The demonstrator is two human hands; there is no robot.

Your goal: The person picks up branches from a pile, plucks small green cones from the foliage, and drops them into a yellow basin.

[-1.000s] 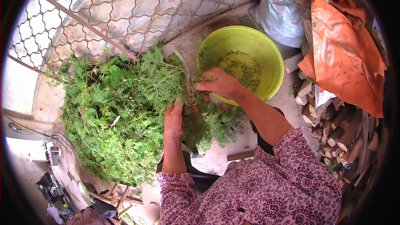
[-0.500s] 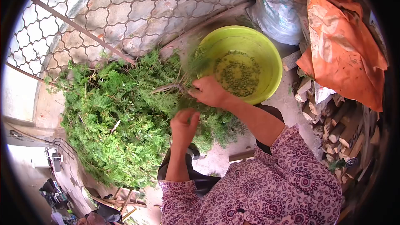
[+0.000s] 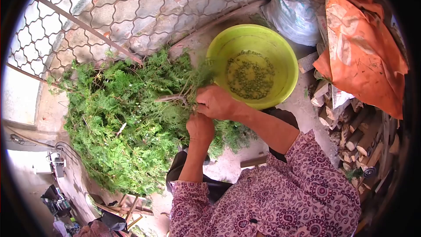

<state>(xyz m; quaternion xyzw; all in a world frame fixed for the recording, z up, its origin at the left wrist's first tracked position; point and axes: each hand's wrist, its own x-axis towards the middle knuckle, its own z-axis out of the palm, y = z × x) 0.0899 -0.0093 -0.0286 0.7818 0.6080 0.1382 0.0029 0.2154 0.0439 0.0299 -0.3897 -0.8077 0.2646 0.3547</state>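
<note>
My right hand point(image 3: 215, 102) is closed around a leafy conifer branch point(image 3: 173, 98), its bare woody end pointing left over the heap. Just below, my left hand point(image 3: 200, 127) has its fingers curled against the right hand's fingers; what is between them is hidden. Loose green conifer branches point(image 3: 127, 127) are heaped under and left of both hands. Beyond the right hand stands a yellow-green basin point(image 3: 284, 57) with many small green cones point(image 3: 250, 74) on its bottom. Blurred foliage overlaps the basin's left rim.
A wire-mesh grille point(image 3: 144, 8) runs behind the heap. Right of the basin are a stuffed white sack point(image 3: 293, 13), an orange sack point(image 3: 362, 52) and stacked firewood point(image 3: 359, 136). Wooden pieces point(image 3: 129, 208) lie at lower left.
My left hand has moved up and right from open air to meet the right hand, its fingers closing. The right hand keeps the branch and has shifted only slightly.
</note>
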